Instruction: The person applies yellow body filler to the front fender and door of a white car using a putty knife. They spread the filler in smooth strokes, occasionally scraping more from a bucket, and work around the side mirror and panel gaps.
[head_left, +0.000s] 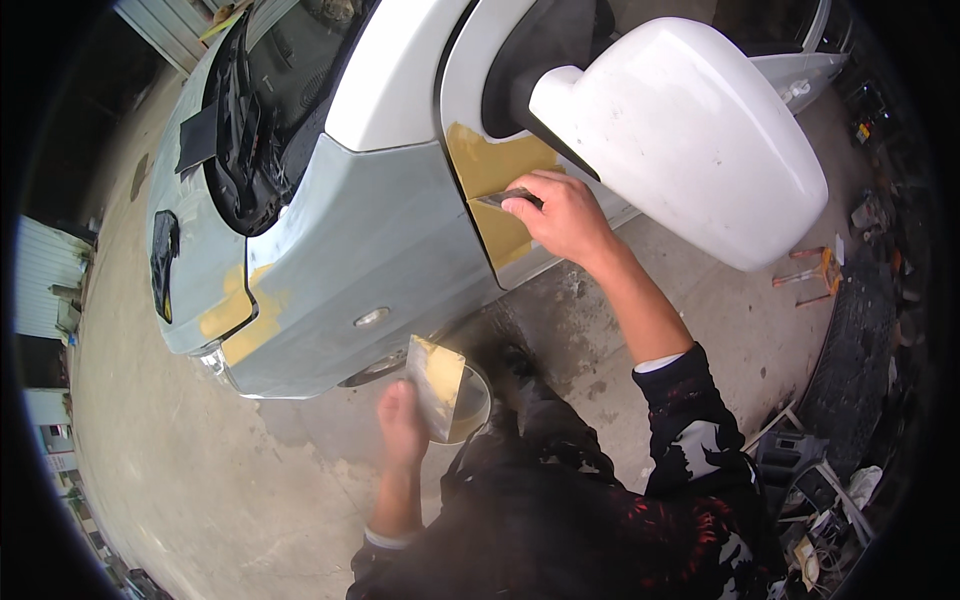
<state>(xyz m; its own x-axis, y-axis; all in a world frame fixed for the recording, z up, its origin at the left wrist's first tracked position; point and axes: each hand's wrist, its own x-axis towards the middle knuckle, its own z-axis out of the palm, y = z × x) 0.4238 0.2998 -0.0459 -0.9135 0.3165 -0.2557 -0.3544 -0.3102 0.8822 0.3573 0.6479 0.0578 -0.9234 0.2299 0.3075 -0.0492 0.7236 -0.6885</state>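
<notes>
My right hand (565,215) pinches a dark putty knife (497,199), its thin blade lying against a tan filler patch (507,240) on the front edge of the car door, just under the mirror. Lower down, my left hand (400,425) grips a flat mixing board (436,385) by its edge and holds it tilted. Pale yellow body filler (441,372) covers part of that board. Beside the door is the car's grey-primed front fender (390,240), with a second tan filler patch (255,315) near the headlight.
A large white side mirror (690,140) juts out above my right forearm. Behind the mixing board stands a round tub (478,405), partly hidden. On the concrete floor at right are an orange-legged stool (815,275) and car parts (815,480).
</notes>
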